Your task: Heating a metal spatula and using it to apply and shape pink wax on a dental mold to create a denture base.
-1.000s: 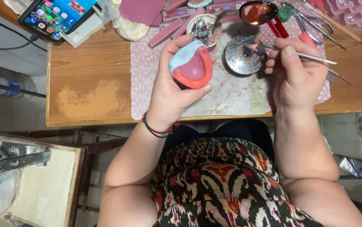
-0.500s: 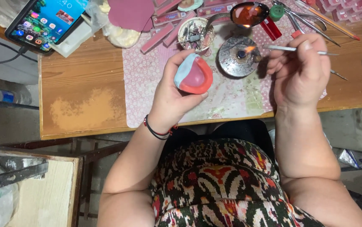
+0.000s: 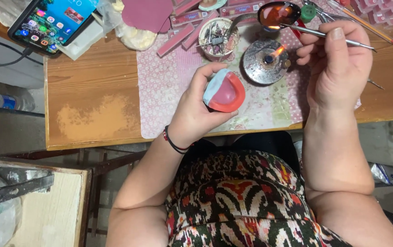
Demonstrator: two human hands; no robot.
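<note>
My left hand [image 3: 195, 114] holds a horseshoe-shaped red wax rim on a pale blue dental cast [image 3: 224, 92], over the patterned mat [image 3: 169, 87]. My right hand [image 3: 338, 64] grips a thin metal instrument [image 3: 315, 33]; its tip reaches left toward the small flame of the round metal burner [image 3: 266, 61]. A spoon with melted red wax [image 3: 278, 13] lies just beyond the burner.
A small cup of several tools [image 3: 218, 39] stands left of the burner. Pink wax sticks [image 3: 176, 39] and a pink sheet [image 3: 148, 13] lie at the back. A phone [image 3: 52, 20] rests at the far left of the wooden table [image 3: 91, 100]. A second bench [image 3: 45, 210] is lower left.
My right hand has lifted the instrument up and away from the burner dish, holding it level near the flame. My left hand has tilted the cast slightly.
</note>
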